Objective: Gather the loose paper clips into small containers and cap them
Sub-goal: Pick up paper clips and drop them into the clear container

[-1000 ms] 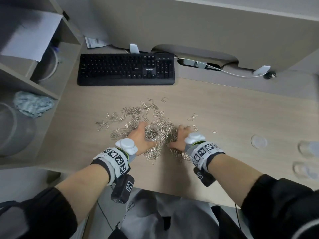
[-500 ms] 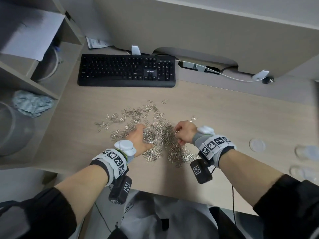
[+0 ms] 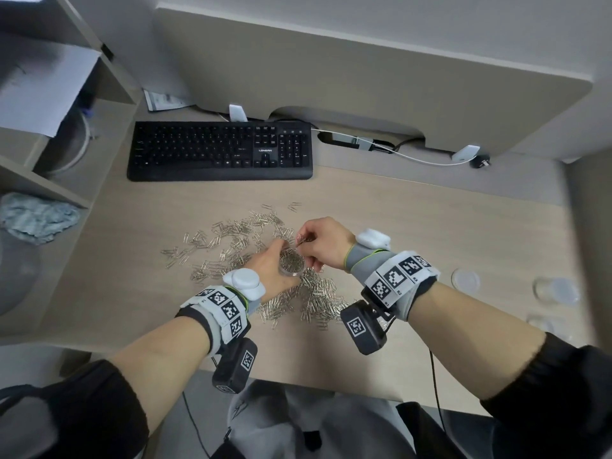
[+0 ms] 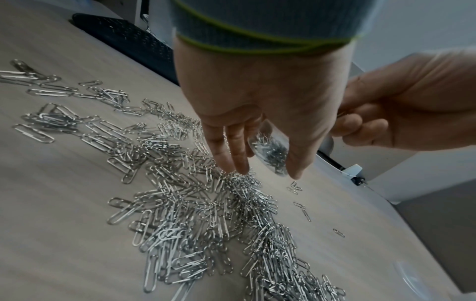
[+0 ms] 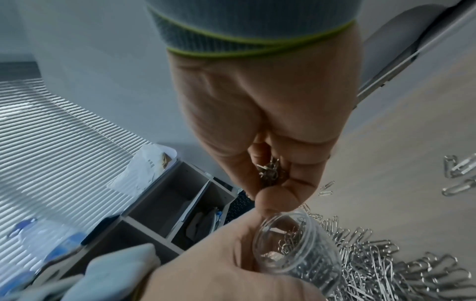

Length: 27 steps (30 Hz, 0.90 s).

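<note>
Up comes the right hand [image 3: 323,243] off the desk, where it was raking clips half a second ago, and now it hangs right over the mouth of the clear container [image 3: 291,262], fingers bunched tight on a small cluster of paper clips [image 5: 270,170]. Left hand [image 3: 270,271] is curled round that container, holding it tilted just above the pile of loose paper clips [image 4: 206,203]. Filling step, clearly, and a long way to go by the look of that pile. Next it wants a clean release straight into the opening; thin, springy wire clips tangle and snag, so some may cling or spill. See-through round plastic, already partly full of shiny silver clips. Well right of the container lies a round clear lid [image 3: 465,279] on the pale wood-grain desk [image 3: 430,226].
</note>
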{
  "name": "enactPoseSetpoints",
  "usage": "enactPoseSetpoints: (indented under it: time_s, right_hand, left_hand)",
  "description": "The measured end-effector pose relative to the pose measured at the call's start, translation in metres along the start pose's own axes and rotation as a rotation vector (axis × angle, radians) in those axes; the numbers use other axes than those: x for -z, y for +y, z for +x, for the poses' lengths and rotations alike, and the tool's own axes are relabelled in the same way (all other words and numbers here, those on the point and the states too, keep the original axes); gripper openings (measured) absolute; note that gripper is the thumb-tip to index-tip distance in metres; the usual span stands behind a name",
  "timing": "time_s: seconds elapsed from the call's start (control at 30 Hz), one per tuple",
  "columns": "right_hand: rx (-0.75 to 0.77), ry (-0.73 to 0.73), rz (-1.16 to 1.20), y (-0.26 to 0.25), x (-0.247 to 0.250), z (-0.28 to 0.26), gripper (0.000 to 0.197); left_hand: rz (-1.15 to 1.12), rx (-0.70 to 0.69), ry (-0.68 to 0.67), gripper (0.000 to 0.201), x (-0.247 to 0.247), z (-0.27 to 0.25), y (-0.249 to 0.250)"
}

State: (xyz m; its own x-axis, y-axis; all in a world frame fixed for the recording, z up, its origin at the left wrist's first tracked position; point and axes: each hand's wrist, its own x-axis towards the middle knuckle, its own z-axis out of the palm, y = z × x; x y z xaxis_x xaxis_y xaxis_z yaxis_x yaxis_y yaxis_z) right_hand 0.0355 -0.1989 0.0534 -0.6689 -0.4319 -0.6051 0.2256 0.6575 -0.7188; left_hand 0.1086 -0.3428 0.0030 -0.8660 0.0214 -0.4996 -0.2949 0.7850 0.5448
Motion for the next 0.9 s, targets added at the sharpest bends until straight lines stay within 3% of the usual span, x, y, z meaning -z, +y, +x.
enactPoseSetpoints:
  time_s: [0.27,0.43,0.7,0.9]
  right_hand:
    - [0.101,0.057,-0.185,-0.001,-0.001,-0.004,0.019]
    - [0.097,0.056,-0.106,0.0,-0.001,-0.004,0.022]
    - [0.076,0.037,0.129,-0.005,0.005,-0.004,0.029]
    - [0.127,-0.054,0.074,-0.011,0.002,-0.001,0.026]
  left_hand:
    - [-0.065,-0.009,0.015,0.063,-0.003,0.002,0.009]
    - [-0.068,-0.006,0.029,0.061,-0.004,0.001,0.009]
    - [-0.074,-0.001,0.037,0.073,0.001,-0.002,-0.001]
    - [-0.072,-0.001,0.046,0.076,0.002,0.004,-0.011]
